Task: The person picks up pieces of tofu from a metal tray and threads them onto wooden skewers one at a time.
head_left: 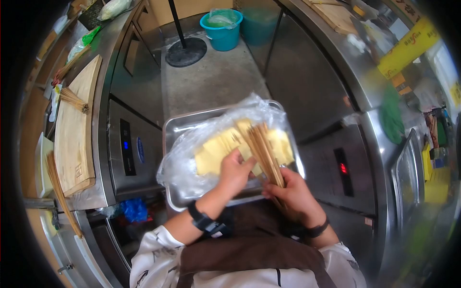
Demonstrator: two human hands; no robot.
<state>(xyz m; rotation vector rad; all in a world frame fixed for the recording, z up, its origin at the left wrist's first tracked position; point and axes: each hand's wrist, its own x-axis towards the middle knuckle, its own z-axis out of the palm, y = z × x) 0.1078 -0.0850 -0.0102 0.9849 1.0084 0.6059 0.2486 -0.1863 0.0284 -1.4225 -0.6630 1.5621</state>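
Pale wood, smooth and flat with rounded corners, begins the left side: a board (pixel 77 139) lies on the steel counter (pixel 102 158), with a small tied-looking bundle of sticks (pixel 73 99) on it. Just beside the board's near end, long thin sticks (pixel 60 192) lean in a loose fan.

Between the two counters sits a shiny metal tray (pixel 178 126), rectangular with rounded corners. Clear plastic (pixel 185 150), crumpled and glossy, spreads inside it and spills over the left rim. On this plastic lie flat, matt yellow pieces (pixel 209 156), soft-looking and overlapping.

Over the yellow pieces is the left hand (pixel 234 172), a dark watch (pixel 205 222) at its wrist. Its thumb and fingers are bent close together near the sticks; I cannot tell whether they pinch a yellow piece or only touch one.

Right of that, a thick bundle of straight brown sticks (pixel 264 153) rises at a slant above the tray, its far ends blurred. The right hand (pixel 295 192) is clamped around the lower part of it.

The step in hand looks to be working with the sticks and yellow pieces together. As I judge it, the next move calls for a steady right-hand hold and light left fingertips, since the pieces seem pliable and the sticks could slide apart.
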